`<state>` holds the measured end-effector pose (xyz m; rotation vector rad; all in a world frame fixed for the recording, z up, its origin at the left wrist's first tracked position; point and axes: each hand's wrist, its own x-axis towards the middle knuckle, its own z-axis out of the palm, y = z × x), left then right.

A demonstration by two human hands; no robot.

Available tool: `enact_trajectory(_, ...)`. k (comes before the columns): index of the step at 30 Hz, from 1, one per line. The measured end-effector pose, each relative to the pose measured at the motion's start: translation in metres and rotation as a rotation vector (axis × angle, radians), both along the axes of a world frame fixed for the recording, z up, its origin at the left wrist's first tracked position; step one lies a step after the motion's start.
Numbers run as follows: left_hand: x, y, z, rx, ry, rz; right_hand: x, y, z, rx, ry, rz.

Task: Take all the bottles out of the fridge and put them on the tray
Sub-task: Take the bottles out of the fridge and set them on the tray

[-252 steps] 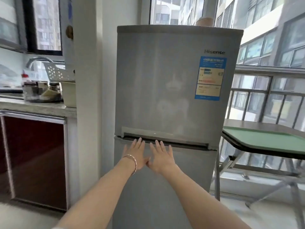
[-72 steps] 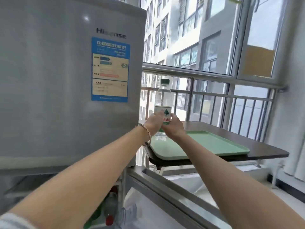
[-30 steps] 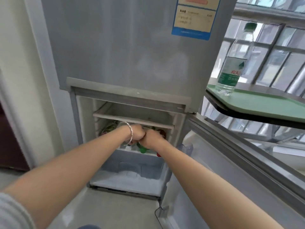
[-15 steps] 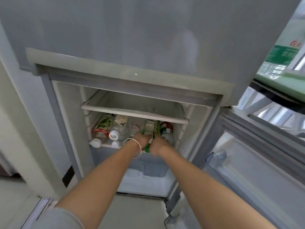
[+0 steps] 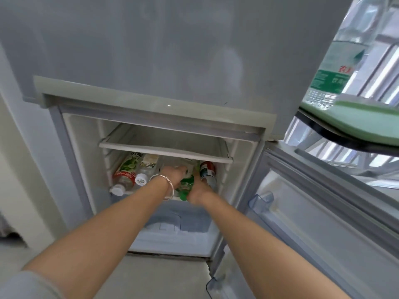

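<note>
The grey fridge (image 5: 151, 50) has its lower door (image 5: 323, 212) swung open to the right. Several bottles lie on their sides on the lower shelf. My left hand (image 5: 173, 174) and my right hand (image 5: 197, 190) are both wrapped around a green bottle (image 5: 186, 186) near the shelf's front edge. A red-labelled bottle (image 5: 208, 172) lies right of it. Left of my hands lie a bottle with a green and red label and white cap (image 5: 125, 172) and a clear white-capped bottle (image 5: 143, 171). At the upper right a clear water bottle (image 5: 336, 67) stands on the green tray (image 5: 362, 121).
A bare white shelf (image 5: 164, 145) sits above the bottles. A frosted drawer (image 5: 172, 225) fills the fridge bottom. The open door carries a clear plastic bin (image 5: 261, 201). The tray rests on a dark table edge (image 5: 345, 143) at the right. A pale wall (image 5: 19, 169) stands at the left.
My head has come closer and lower to the fridge. Both hands have closed further round the green bottle and drawn it slightly toward the shelf's front.
</note>
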<state>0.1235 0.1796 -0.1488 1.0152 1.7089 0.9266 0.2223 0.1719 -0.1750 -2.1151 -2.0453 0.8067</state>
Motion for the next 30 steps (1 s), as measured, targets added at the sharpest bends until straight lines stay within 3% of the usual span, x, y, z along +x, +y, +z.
enact_trajectory(13, -0.019, -0.109, 0.157, 0.151, 0.468, -0.123, 0.007, -0.066, 0.097, -0.055, -0.011, 0.299)
enact_trajectory(19, 0.013, -0.143, 0.219, 0.219, 0.587, -0.226, 0.045, -0.101, 0.154, -0.176, 0.396, 0.219)
enact_trajectory(26, 0.080, -0.178, 0.295, 0.444, 0.627, -0.225, 0.118, -0.157, 0.231, 0.126, 0.618, 0.121)
enact_trajectory(30, 0.137, -0.193, 0.339, 0.690, 0.421, -0.207, 0.161, -0.188, 0.281, 0.339, 0.818, 0.066)
